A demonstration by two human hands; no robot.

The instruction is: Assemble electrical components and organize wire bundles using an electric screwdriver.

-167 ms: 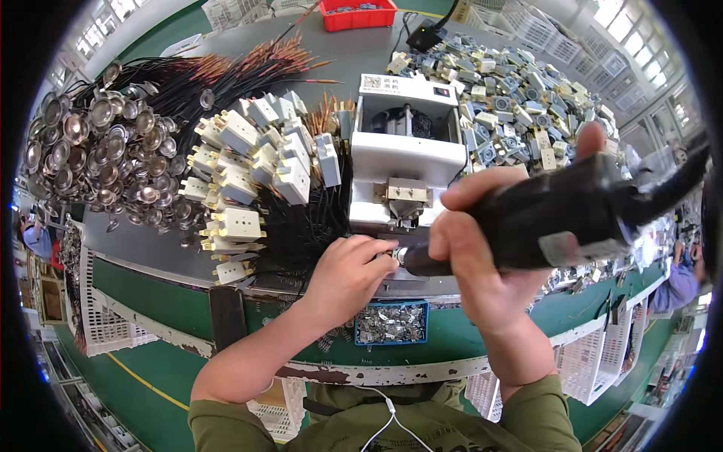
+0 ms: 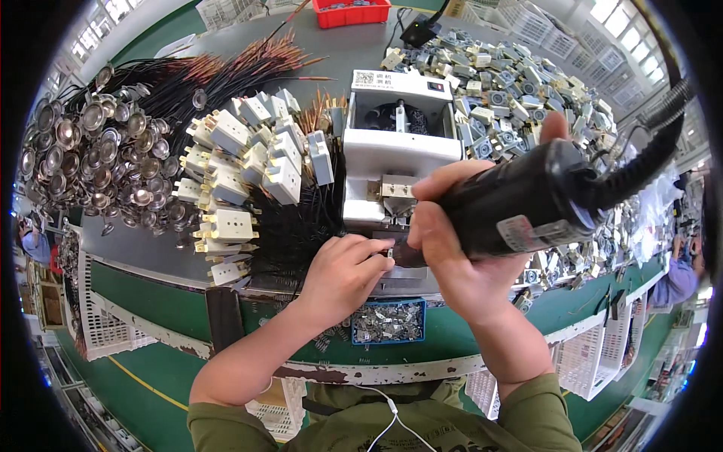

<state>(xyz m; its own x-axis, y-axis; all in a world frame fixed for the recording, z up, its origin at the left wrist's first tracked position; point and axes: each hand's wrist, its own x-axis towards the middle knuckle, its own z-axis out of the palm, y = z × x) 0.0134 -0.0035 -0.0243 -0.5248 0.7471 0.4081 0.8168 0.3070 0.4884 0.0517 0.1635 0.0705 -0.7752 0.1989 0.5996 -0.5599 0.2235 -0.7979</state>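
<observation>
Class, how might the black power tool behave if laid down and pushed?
The black power tool might roll, given its rounded body. Its thick, ribbed cable looks springy and could tug it. Its bulk suggests noticeable weight.

The left hand (image 2: 343, 271) is partly hiding a tiny part (image 2: 390, 254); the right hand (image 2: 474, 282) is covering some of the tool (image 2: 520, 200).

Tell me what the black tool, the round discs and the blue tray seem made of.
Black tool in the right hand: likely hard plastic, smooth with a soft sheen, though painted metal is possible.
Round discs: apparently bare metal, polished, by their bright silvery highlights.
Blue tray: probably plastic, by its even colour and thin rim; finish too small to tell.
</observation>
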